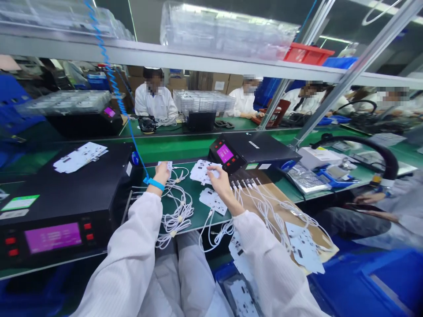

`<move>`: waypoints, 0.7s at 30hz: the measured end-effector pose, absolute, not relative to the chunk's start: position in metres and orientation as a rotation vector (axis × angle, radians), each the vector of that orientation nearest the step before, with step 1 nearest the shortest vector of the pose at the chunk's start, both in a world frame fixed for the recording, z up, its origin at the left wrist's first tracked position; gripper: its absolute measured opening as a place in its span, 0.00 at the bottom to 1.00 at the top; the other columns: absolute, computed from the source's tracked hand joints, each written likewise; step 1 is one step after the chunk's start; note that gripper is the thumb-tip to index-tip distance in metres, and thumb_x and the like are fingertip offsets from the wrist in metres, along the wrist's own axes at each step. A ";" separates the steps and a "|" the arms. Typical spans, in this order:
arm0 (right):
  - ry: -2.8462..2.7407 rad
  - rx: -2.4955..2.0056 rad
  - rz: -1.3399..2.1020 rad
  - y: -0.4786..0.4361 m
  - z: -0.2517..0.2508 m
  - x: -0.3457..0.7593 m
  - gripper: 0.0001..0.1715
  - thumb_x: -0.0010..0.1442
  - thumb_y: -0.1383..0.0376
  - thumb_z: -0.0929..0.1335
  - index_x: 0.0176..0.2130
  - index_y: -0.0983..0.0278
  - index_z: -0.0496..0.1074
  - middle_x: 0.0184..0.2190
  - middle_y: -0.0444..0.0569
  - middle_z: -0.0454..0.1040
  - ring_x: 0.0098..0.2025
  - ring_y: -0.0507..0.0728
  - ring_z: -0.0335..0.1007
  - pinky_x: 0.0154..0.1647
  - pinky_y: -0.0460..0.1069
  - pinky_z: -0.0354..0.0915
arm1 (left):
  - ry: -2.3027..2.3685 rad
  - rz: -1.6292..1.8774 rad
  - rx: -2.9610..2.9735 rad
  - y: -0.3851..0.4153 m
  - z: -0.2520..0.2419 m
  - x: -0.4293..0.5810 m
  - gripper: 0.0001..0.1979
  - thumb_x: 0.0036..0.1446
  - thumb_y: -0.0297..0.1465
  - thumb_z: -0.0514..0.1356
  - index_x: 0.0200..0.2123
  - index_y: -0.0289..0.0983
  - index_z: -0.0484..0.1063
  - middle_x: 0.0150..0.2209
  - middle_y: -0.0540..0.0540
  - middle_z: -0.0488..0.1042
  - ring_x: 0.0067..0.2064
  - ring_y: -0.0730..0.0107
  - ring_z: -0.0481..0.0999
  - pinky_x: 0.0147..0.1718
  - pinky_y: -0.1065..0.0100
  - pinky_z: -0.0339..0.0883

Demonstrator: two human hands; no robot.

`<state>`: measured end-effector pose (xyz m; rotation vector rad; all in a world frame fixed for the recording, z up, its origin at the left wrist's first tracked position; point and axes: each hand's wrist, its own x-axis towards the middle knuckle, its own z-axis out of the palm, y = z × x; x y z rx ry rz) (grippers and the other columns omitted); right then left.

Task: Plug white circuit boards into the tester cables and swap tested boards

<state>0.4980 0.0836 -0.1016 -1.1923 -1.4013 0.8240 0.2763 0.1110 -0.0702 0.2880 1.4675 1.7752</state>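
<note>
Far L: matte black metal box, magenta LCD, red btns.
L hand: closed, pinching small white die-cut card; blue wrist strap.
Mat: glossy green mat w/ thin white rubbery cables in loose coils.
R hand: half-open, resting on stiff white perforated cards, loosely stacked on mat.
Far R: kraft cardboard sheet under more white cables.
</note>
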 end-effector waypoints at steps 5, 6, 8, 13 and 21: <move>-1.315 -1.200 0.806 0.082 -0.092 0.503 0.11 0.56 0.62 0.71 0.38 0.62 0.81 0.22 0.38 0.73 0.18 0.49 0.49 0.27 0.48 0.62 | 1.452 1.738 0.220 0.112 -0.083 0.262 0.20 0.68 0.39 0.63 0.57 0.35 0.71 0.54 0.40 0.74 0.50 0.60 0.78 0.48 0.55 0.78; -1.299 -1.181 0.803 0.082 -0.088 0.503 0.10 0.56 0.62 0.71 0.38 0.63 0.81 0.22 0.38 0.72 0.19 0.49 0.50 0.29 0.48 0.63 | 1.434 1.735 0.237 0.112 -0.083 0.262 0.20 0.68 0.40 0.63 0.57 0.35 0.71 0.53 0.40 0.75 0.49 0.61 0.78 0.47 0.56 0.78; -1.290 -1.110 0.763 0.084 -0.079 0.502 0.09 0.57 0.63 0.71 0.38 0.63 0.81 0.26 0.41 0.75 0.22 0.51 0.58 0.34 0.49 0.66 | 1.393 1.730 0.299 0.108 -0.082 0.264 0.18 0.68 0.40 0.62 0.54 0.34 0.72 0.49 0.41 0.76 0.45 0.64 0.78 0.43 0.59 0.78; -1.450 -0.934 0.532 0.102 -0.053 0.493 0.10 0.62 0.66 0.69 0.41 0.60 0.82 0.40 0.49 0.82 0.44 0.58 0.75 0.58 0.54 0.67 | 1.245 1.763 0.623 0.081 -0.080 0.280 0.19 0.72 0.43 0.56 0.40 0.33 0.75 0.26 0.52 0.68 0.27 0.75 0.69 0.35 0.69 0.72; -1.862 -0.720 0.235 0.113 -0.050 0.466 0.17 0.64 0.65 0.65 0.46 0.57 0.82 0.53 0.53 0.80 0.54 0.61 0.76 0.61 0.59 0.70 | 1.096 1.720 0.996 0.050 -0.070 0.304 0.25 0.54 0.52 0.69 0.27 0.35 0.74 0.23 0.53 0.65 0.26 0.76 0.61 0.27 0.72 0.57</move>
